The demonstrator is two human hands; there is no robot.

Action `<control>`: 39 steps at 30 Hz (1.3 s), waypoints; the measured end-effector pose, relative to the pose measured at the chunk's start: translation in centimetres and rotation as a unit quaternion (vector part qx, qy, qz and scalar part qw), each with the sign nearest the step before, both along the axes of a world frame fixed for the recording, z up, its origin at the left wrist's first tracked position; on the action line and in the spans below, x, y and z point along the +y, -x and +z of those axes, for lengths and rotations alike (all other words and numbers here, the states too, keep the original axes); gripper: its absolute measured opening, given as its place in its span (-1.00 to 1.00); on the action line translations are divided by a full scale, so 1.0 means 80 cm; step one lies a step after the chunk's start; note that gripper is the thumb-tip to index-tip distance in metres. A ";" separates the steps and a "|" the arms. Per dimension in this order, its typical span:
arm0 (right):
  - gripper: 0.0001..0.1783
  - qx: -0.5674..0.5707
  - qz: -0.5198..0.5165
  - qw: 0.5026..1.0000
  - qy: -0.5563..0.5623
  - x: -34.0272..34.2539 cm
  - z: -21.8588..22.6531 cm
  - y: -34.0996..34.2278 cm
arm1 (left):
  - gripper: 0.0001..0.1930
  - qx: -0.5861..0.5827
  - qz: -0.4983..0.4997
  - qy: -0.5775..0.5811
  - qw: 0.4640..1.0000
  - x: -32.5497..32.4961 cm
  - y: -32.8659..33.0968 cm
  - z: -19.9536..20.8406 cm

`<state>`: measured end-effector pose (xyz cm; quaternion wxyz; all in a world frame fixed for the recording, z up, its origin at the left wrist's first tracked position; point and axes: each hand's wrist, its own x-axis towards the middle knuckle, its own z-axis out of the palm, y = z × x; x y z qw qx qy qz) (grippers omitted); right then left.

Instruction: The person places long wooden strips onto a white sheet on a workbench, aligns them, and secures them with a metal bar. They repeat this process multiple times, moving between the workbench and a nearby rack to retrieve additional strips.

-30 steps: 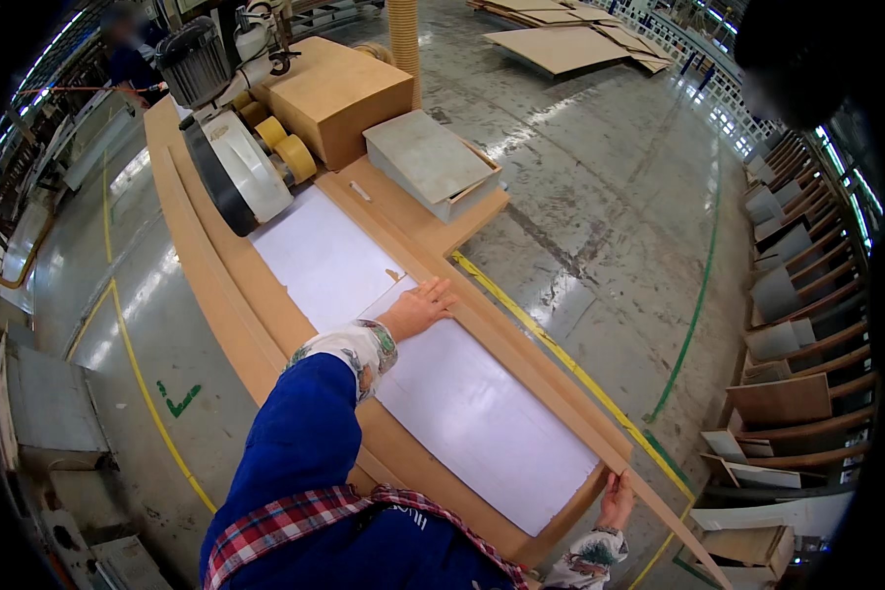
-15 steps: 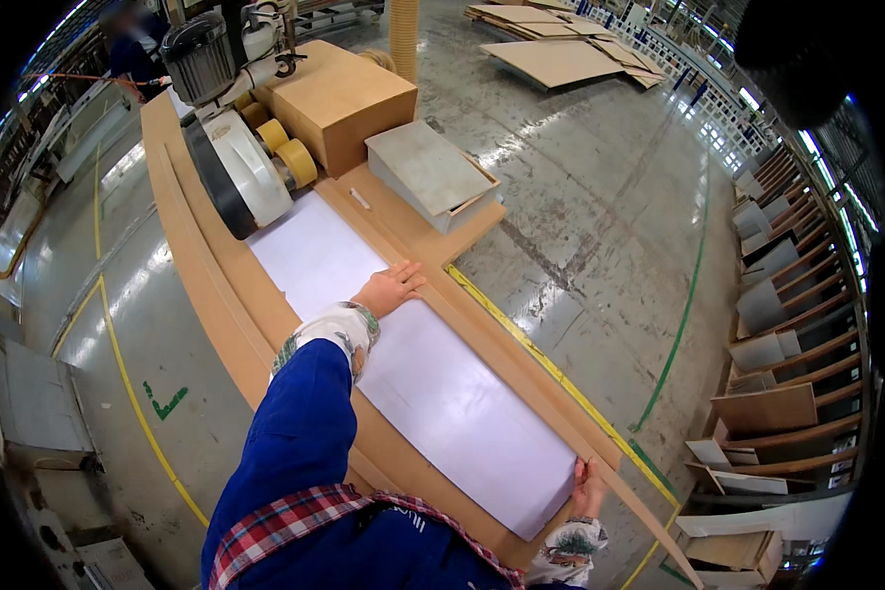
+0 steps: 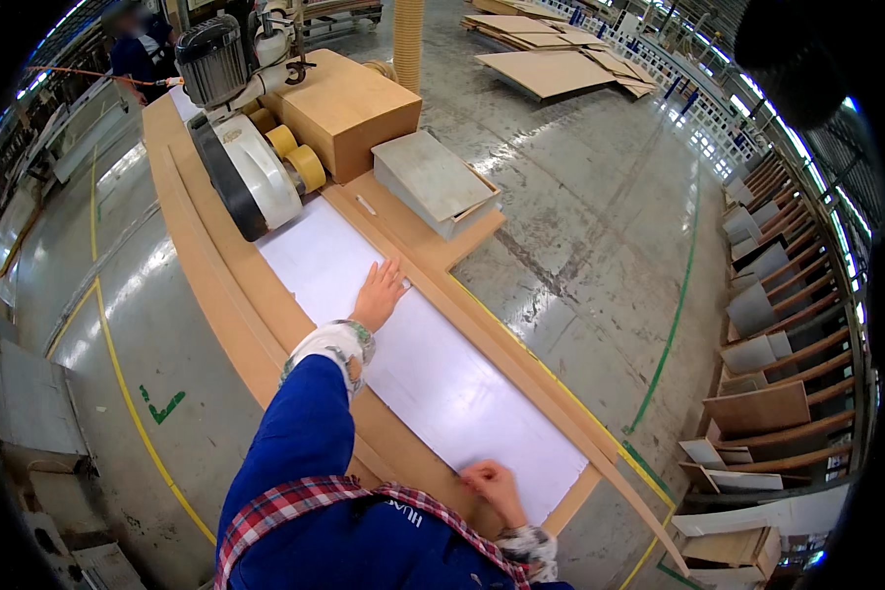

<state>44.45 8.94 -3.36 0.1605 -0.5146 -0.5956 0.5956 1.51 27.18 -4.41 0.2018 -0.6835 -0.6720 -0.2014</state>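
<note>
A long white panel (image 3: 442, 369) lies flat on the brown board table (image 3: 206, 265), along a raised wooden guide strip (image 3: 521, 372). My left hand (image 3: 379, 295) rests on the panel with its fingers stretched toward the strip. Near the panel's close left edge is my right hand (image 3: 497, 492), its fingers curled in. Whether it grips anything is hidden, and it is slightly blurred. At the panel's far end stands a feed machine (image 3: 251, 177) with a black-and-white housing, a grey motor and yellow rollers.
Beside the machine sit a brown box (image 3: 349, 108) and a grey lidded box (image 3: 433, 182). A person (image 3: 143, 49) stands past the far end. Stacked boards (image 3: 551, 69) lie on the floor, and a rack (image 3: 777, 364) of panels lines the right.
My right hand has left the panel's right edge by the guide strip and crossed to its left edge, fingers curled. The left hand has shifted slightly off the strip onto the panel.
</note>
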 end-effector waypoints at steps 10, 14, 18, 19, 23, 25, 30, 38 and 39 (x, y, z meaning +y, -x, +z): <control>-0.49 -0.150 0.213 0.908 -0.327 -0.097 0.055 0.114 | -0.63 -0.194 -0.153 0.141 0.959 -0.227 -0.089 0.058; -0.53 -0.190 0.216 0.897 -0.337 -0.110 0.054 0.107 | -0.65 -0.228 -0.175 0.144 0.947 -0.267 -0.080 0.029; -0.57 -0.221 0.178 0.892 -0.353 -0.103 0.080 0.065 | -0.59 -0.188 -0.125 0.186 0.956 -0.281 -0.030 0.060; -0.58 -0.230 0.175 0.891 -0.351 -0.102 0.089 0.047 | -0.58 -0.169 -0.108 0.186 0.962 -0.283 -0.014 0.056; -0.57 -0.315 0.109 0.878 -0.342 -0.099 0.090 -0.043 | -0.53 -0.121 -0.088 0.191 0.970 -0.287 0.003 0.057; -0.62 -0.336 0.073 0.869 -0.356 -0.100 0.088 -0.100 | -0.51 -0.108 -0.112 0.203 0.967 -0.285 -0.005 0.073; -0.69 -0.417 -0.084 0.819 -0.385 -0.114 0.044 -0.233 | -0.52 -0.062 -0.156 0.196 0.966 -0.275 -0.002 0.048; -0.45 -0.419 -0.547 0.716 -0.114 -0.116 0.060 -0.166 | -0.60 -0.090 -0.245 0.176 0.949 -0.258 -0.051 0.035; -0.35 -0.411 -0.572 0.703 -0.096 -0.107 0.084 -0.139 | -0.61 -0.095 -0.241 0.176 0.950 -0.260 -0.061 0.041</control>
